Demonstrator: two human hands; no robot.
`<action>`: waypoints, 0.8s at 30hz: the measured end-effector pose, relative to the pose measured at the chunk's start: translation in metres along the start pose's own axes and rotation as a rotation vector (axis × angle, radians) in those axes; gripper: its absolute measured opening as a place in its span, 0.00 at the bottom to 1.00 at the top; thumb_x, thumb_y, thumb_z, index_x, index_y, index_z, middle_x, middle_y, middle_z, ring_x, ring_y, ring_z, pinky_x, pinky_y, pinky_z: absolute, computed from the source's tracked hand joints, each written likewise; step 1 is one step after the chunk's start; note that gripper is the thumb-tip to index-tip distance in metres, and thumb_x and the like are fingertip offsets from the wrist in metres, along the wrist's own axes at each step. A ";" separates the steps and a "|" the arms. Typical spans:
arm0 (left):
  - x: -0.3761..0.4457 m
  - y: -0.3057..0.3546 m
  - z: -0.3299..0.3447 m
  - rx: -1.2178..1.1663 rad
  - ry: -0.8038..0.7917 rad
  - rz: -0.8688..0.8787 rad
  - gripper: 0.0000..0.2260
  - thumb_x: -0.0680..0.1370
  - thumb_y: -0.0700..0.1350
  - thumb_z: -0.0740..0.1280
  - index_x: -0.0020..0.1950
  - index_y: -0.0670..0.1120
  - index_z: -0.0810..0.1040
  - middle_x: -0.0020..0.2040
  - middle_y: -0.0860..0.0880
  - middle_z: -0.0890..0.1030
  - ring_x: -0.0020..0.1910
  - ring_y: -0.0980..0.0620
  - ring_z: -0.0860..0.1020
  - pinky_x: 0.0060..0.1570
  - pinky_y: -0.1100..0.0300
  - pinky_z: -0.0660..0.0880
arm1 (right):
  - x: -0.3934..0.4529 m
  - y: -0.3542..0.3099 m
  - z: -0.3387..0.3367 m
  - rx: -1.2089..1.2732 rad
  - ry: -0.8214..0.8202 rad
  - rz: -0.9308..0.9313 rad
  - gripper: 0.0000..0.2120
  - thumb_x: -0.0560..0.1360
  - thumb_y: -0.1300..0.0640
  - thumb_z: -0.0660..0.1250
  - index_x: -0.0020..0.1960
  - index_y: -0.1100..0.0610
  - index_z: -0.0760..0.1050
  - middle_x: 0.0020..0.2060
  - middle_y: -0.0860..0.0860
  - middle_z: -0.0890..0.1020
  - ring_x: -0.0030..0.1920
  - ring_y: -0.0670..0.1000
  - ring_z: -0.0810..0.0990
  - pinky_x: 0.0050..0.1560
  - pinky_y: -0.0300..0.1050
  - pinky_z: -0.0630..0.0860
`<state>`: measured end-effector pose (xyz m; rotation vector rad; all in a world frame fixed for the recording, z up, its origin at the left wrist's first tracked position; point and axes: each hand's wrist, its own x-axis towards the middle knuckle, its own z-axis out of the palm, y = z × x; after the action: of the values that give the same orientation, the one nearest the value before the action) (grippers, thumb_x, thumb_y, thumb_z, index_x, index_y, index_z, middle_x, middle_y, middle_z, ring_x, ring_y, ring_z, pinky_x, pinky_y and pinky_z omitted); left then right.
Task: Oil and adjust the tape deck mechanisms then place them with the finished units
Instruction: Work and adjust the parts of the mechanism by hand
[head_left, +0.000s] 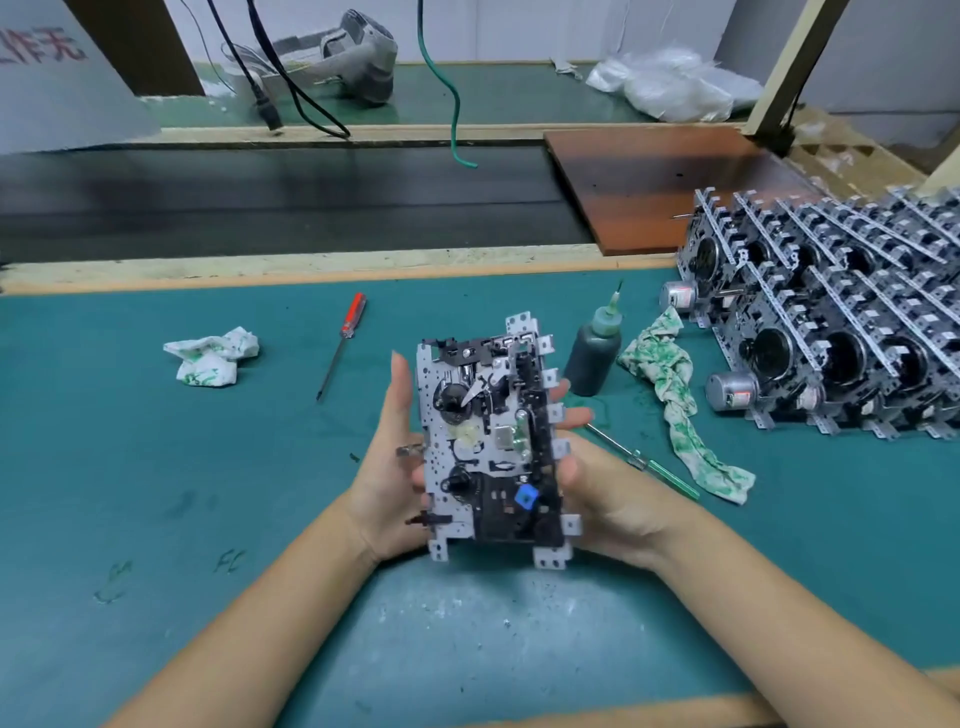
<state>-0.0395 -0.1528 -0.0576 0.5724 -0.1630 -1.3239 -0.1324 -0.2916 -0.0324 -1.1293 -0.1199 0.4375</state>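
- A crumpled rag (213, 356), white with green stains, lies on the green mat (130, 415) at the left, well apart from the work, probably kept for wiping oil.
- A red-handled screwdriver (343, 343) lies further right, tip toward the near side, within reach of the left hand for adjusting.
- The left hand (387, 478) holds the left edge of the tape deck mechanism (491, 449), palm against the metal frame, thumb up along the side and fingers behind; how far those fingers curl I cannot tell.
- The mechanism is held up above the mat in the middle of the scene, upright on its short end with its working face toward the person, likely so the parts can be inspected.
- The right hand (602, 493) grips the right edge, thumb on the near side and fingertips showing past the far side, so the unit is steadied from both sides.
- A dark oil bottle (595, 353) with a thin nozzle stands just behind the right hand, upright and ready.
- A green-handled screwdriver (644, 460) lies on the mat just right of that hand, beside a long stained cloth (675, 410).
- The finished units (831, 322) stand in packed rows at the far right, on edge; this one is not yet among them.
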 end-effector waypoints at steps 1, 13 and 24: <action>0.000 0.002 0.003 0.039 -0.069 0.012 0.48 0.61 0.76 0.63 0.68 0.42 0.65 0.65 0.27 0.66 0.50 0.49 0.75 0.57 0.51 0.71 | 0.000 0.000 0.001 -0.123 0.084 -0.009 0.19 0.58 0.53 0.78 0.47 0.51 0.81 0.42 0.42 0.85 0.47 0.39 0.82 0.49 0.31 0.75; 0.009 -0.014 -0.012 -0.015 0.173 0.028 0.39 0.73 0.70 0.52 0.64 0.39 0.77 0.64 0.36 0.76 0.63 0.38 0.75 0.65 0.43 0.69 | -0.015 0.001 -0.045 -1.786 0.786 0.304 0.09 0.78 0.45 0.58 0.52 0.49 0.65 0.45 0.45 0.71 0.50 0.50 0.73 0.39 0.44 0.62; 0.011 -0.018 -0.011 -0.089 0.199 0.078 0.31 0.76 0.64 0.55 0.60 0.40 0.80 0.63 0.38 0.77 0.57 0.39 0.79 0.59 0.40 0.74 | -0.014 -0.021 -0.050 -0.327 0.342 0.235 0.12 0.75 0.47 0.59 0.37 0.52 0.72 0.22 0.46 0.61 0.21 0.43 0.53 0.20 0.32 0.53</action>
<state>-0.0473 -0.1620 -0.0777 0.6129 0.0369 -1.1852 -0.1236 -0.3469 -0.0335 -1.5328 0.2526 0.4357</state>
